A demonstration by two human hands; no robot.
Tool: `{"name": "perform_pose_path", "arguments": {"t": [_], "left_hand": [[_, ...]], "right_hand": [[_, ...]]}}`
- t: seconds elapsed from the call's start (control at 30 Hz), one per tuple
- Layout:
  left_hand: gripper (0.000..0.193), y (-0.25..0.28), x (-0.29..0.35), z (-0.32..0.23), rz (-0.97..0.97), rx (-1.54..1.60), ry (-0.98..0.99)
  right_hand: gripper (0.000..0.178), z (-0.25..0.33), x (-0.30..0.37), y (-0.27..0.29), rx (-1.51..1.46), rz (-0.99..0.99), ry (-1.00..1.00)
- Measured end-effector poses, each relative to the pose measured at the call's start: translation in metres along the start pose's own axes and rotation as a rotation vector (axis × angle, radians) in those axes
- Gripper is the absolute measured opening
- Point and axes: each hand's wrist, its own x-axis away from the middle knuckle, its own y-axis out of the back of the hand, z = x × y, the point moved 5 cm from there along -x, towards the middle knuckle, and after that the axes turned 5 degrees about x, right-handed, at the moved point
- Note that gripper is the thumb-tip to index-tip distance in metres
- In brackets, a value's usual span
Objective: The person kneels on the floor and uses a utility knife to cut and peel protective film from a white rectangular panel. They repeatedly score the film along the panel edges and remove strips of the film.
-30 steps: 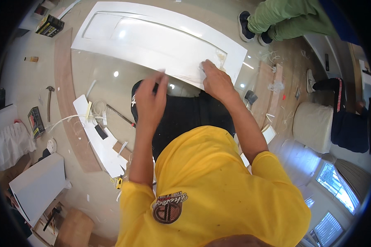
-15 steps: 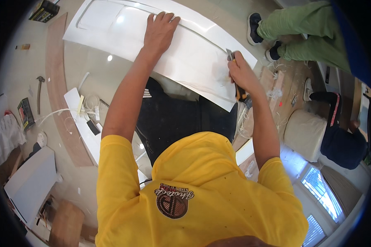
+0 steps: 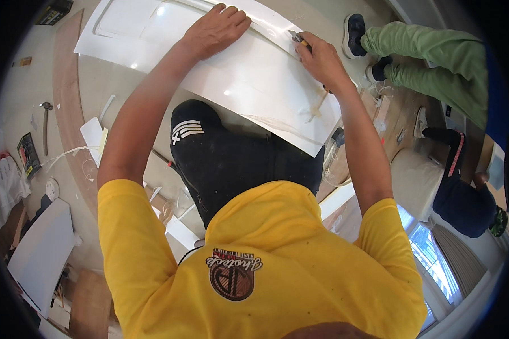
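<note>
A large glossy white panel [image 3: 249, 79] lies across my legs and reaches toward the far left. My left hand [image 3: 218, 31] rests on its far part, beside a long groove line, fingers bent and slightly apart with the tips down on the surface. In my right hand [image 3: 322, 59] is a utility knife [image 3: 306, 45] with a dark and yellow handle. Its blade points to the far left, close over the panel's far right part. Most of the handle is hidden by my fingers. Brownish smears show near the panel's right end.
Left on the floor are a wooden plank [image 3: 68, 85], a hammer [image 3: 46, 127] and a dark box [image 3: 29, 152]. A person in green trousers [image 3: 430, 51] stands at the far right. Another person [image 3: 464, 198] crouches beside a pale padded block [image 3: 415, 181]. Wire scraps lie around.
My right hand has moved the knife away from me and to the left, up to the panel's far part. The panel has shifted slightly away, and my left fingers are more bent.
</note>
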Motion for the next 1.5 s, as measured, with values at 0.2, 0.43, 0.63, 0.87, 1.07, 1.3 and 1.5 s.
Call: {"name": "perform_pose_path", "arguments": {"t": [0.2,0.43,0.63,0.87,1.07,1.3,1.5], "left_hand": [[0.038,-0.003,0.002,-0.004,-0.085,-0.039,0.061],[0.036,-0.001,-0.005,-0.001,0.073,-0.015,0.074],[0.040,-0.001,0.008,-0.016,-0.013,0.193,0.297],[0.049,-0.015,0.015,-0.051,-0.090,0.214,0.576],[0.042,-0.008,0.014,-0.058,-0.196,0.391,0.652],[0.042,-0.005,0.010,-0.060,-0.182,0.308,0.683],[0.043,-0.011,0.011,-0.061,-0.212,0.315,0.665]], "right_hand": [[0.035,0.034,0.061,-0.017,0.166,0.119,0.207],[0.047,0.034,0.095,-0.046,0.226,0.197,0.012],[0.045,0.029,0.095,-0.046,0.091,0.065,-0.026],[0.031,-0.002,0.064,-0.026,-0.237,0.179,-0.235],[0.025,0.030,0.016,0.001,0.270,-0.126,0.211],[0.022,0.052,-0.018,-0.004,0.389,0.014,0.287],[0.025,0.053,-0.029,-0.011,0.559,-0.002,0.431]]}}
